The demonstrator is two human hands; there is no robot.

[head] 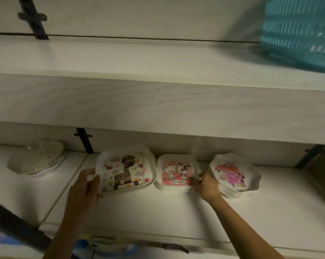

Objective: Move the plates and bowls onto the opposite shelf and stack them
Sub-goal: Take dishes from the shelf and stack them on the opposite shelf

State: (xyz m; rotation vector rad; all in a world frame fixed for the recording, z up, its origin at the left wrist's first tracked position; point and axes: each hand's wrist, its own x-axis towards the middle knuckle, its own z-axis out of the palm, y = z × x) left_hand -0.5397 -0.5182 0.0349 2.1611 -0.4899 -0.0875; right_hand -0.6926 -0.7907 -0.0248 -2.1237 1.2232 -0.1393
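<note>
On the white lower shelf (158,212) stand three stacks. A big square plate with a giraffe picture (126,171) tops the left stack, and my left hand (86,186) grips its left edge, thumb on the rim. In the middle is a stack of small square plates showing two puppies (176,171); my right hand (207,186) holds its right front corner. To the right sits a stack of scalloped bowls with a pink flower print (234,174), just behind my right hand.
A pile of pale glass dishes (38,157) rests at the shelf's far left. The upper shelf (158,101) overhangs the stacks closely. A teal plastic basket (298,30) stands on it at the right. Dark brackets (85,141) run up the back wall.
</note>
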